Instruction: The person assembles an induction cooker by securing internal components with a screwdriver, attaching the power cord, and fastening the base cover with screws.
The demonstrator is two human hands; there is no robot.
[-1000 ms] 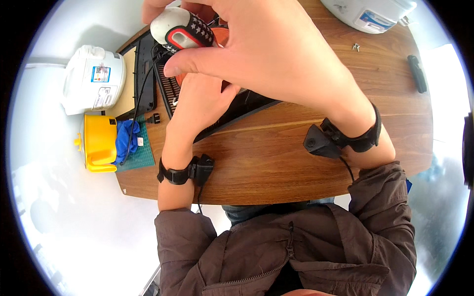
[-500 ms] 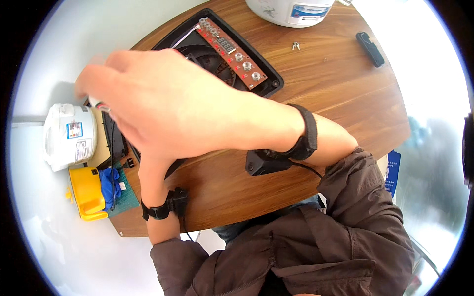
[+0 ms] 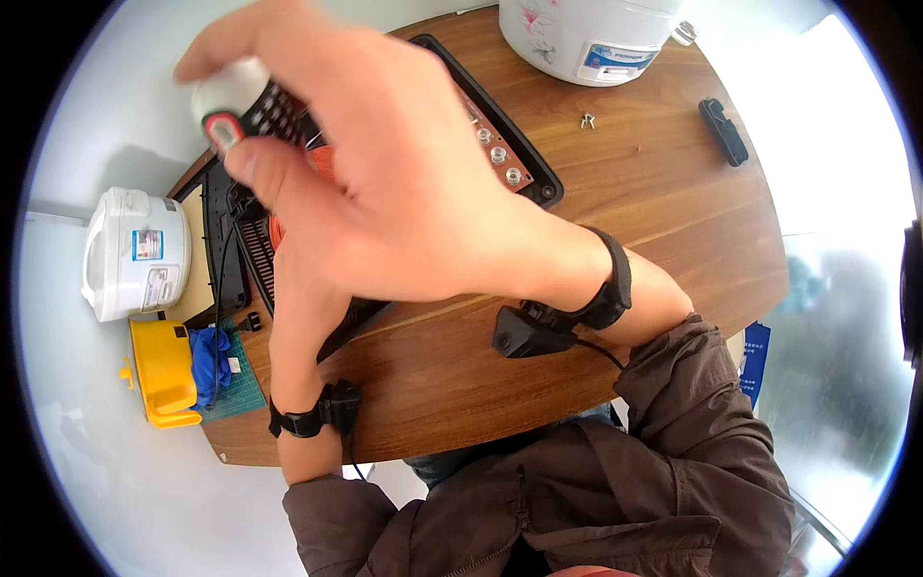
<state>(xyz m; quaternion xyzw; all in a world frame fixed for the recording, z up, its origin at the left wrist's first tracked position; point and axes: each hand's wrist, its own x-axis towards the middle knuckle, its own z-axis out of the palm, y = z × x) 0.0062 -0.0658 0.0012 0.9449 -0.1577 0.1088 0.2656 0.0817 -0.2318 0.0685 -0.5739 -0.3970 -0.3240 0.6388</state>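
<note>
My right hand (image 3: pixel 385 183) is raised high over the table, its fingers and thumb closed round a tool (image 3: pixel 236 106) with a white rounded end, a red-edged oval and a black dotted grip. The tool's lower part and exact kind are hidden. Beneath lies an opened black appliance housing (image 3: pixel 546 186) with a brown circuit board (image 3: pixel 500 159) bearing clear round buttons; an orange coil (image 3: pixel 322 162) shows between my fingers. My left hand (image 3: pixel 310 300) reaches in under the right one, at the housing's near side. Its fingers are hidden.
At the left stand a white rice cooker (image 3: pixel 159 274) and a yellow holder (image 3: pixel 159 370), beside a blue cloth (image 3: pixel 206 367) on a green mat (image 3: pixel 245 389). Farther off are a large white pot (image 3: pixel 538 43), a few small screws (image 3: pixel 587 121) and a black clip-like piece (image 3: pixel 723 133).
My right hand has lifted toward the top of the view, bringing the tool into plain sight. The view has shifted slightly. My left forearm stays nearly where it was.
</note>
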